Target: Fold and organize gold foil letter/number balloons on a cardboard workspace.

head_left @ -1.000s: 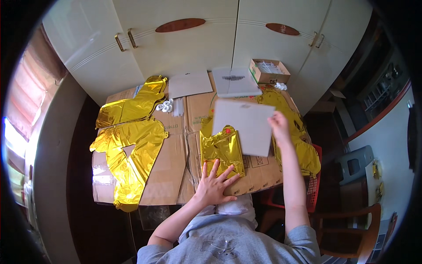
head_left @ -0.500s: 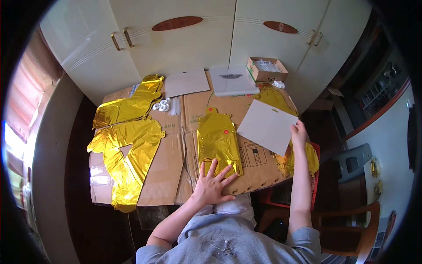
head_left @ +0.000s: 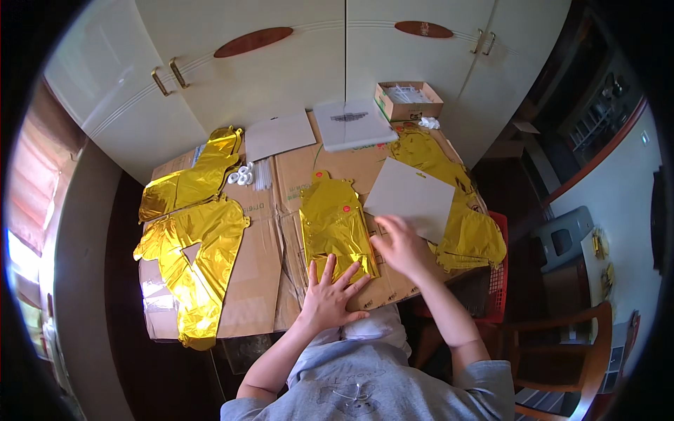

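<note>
A folded gold foil balloon (head_left: 330, 221) with two red dots lies in the middle of the cardboard. My left hand (head_left: 333, 295) presses flat on its near end, fingers spread. Just right of the foil, my right hand (head_left: 401, 245) hovers at the near edge of a pale grey card (head_left: 414, 193), fingers loosely bent and apart, holding nothing I can see. The card has a small slot near its far corner and rests partly over another gold foil balloon (head_left: 472, 228) on the right.
More gold foil balloons (head_left: 189, 256) are spread at the left. Behind are white rolls (head_left: 241, 175), clear straws (head_left: 262, 175), a grey card (head_left: 281, 135), a flat plastic pack (head_left: 351, 126) and an open box of straws (head_left: 411, 100). A red crate (head_left: 500, 281) and wooden chair (head_left: 597, 351) stand right.
My right hand has let go of the grey card's right corner and moved left towards the folded foil. My left hand stays on the foil. The whole view has shifted slightly.
</note>
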{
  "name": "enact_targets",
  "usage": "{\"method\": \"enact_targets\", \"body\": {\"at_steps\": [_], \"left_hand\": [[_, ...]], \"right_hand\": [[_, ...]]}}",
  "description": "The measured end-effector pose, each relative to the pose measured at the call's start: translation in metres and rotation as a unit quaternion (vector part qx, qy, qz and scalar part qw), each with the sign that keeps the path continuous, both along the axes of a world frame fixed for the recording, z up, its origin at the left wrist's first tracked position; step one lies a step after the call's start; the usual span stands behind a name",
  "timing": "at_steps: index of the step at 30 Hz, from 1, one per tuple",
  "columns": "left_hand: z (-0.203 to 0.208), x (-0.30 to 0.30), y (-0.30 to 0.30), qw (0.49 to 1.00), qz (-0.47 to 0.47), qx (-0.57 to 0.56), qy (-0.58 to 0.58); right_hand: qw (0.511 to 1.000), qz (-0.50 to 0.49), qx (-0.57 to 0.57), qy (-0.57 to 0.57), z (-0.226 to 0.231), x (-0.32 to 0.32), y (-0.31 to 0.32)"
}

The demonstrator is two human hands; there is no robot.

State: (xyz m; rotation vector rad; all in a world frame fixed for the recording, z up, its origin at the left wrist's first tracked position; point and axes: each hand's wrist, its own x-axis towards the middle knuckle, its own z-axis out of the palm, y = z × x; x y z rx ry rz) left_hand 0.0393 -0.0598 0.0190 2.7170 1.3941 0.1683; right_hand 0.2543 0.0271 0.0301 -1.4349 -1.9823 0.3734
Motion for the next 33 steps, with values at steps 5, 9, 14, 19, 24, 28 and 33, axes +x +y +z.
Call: {"method": "enact_targets", "body": {"at_steps": [5,9,14,19,24,28,33], "left_hand": [[0.002,0.001,0.001,1.0,-0.003,0.003,-0.007],[0.0,0.001,0.002,1.0,-0.006,-0.001,-0.01],[-0.001,0.001,0.001,1.0,-0.009,-0.004,-0.001],[-0.005,0.013,-0.01,1.0,0.014,-0.003,-0.002],[-0.007,0.023,-0.014,0.999,0.033,0.01,-0.019],[-0.003,0.022,-0.013,0.997,0.03,-0.054,0.039],[-0.004,0.018,-0.013,0.999,0.019,-0.031,-0.015]], "right_hand": [[0.998,-0.029,0.038,-0.028,-0.035,-0.028,0.005],[0.997,-0.051,0.045,-0.029,-0.048,-0.032,0.01],[0.992,-0.047,0.114,-0.012,-0.047,-0.036,0.011],[0.999,0.005,0.038,0.0,-0.046,-0.034,0.011],[0.998,0.051,0.038,0.022,-0.037,-0.043,0.002],[0.974,0.184,0.109,-0.078,-0.016,-0.056,-0.018],[0.977,0.215,-0.007,-0.009,-0.038,-0.05,-0.01]]}}
